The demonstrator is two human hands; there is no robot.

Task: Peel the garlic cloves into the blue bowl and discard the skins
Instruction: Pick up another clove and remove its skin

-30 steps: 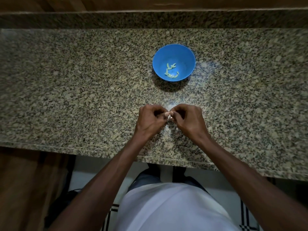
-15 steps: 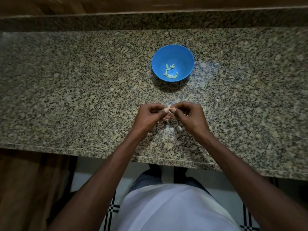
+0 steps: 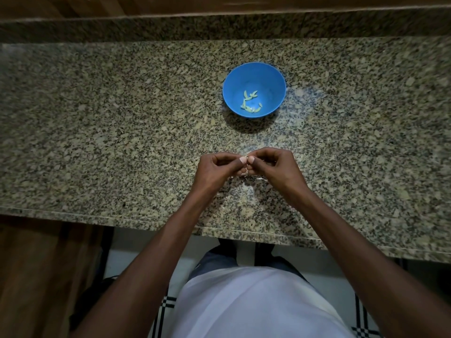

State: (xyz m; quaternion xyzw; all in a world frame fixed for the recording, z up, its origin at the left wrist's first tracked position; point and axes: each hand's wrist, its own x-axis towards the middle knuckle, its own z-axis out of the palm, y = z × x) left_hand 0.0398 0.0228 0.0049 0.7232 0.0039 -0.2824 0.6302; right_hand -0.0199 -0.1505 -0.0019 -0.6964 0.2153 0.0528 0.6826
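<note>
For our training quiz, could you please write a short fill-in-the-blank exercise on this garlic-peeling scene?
1. The peeled cloves lie inside the ____ bowl.
2. The left hand and right hand pinch one small piece between their ____.
3. The bowl stands on the countertop, ____ the hands.

Missing words: blue; fingertips; beyond

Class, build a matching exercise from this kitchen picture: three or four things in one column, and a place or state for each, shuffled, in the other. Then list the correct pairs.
Things
1. blue bowl
2. peeled cloves
3. garlic clove
4. skin scraps

Places
A. pinched between both hands
B. on the counter beyond the hands
C. inside the bowl
D. on the counter under the hands

Pairs: 1-B, 2-C, 3-A, 4-D
</note>
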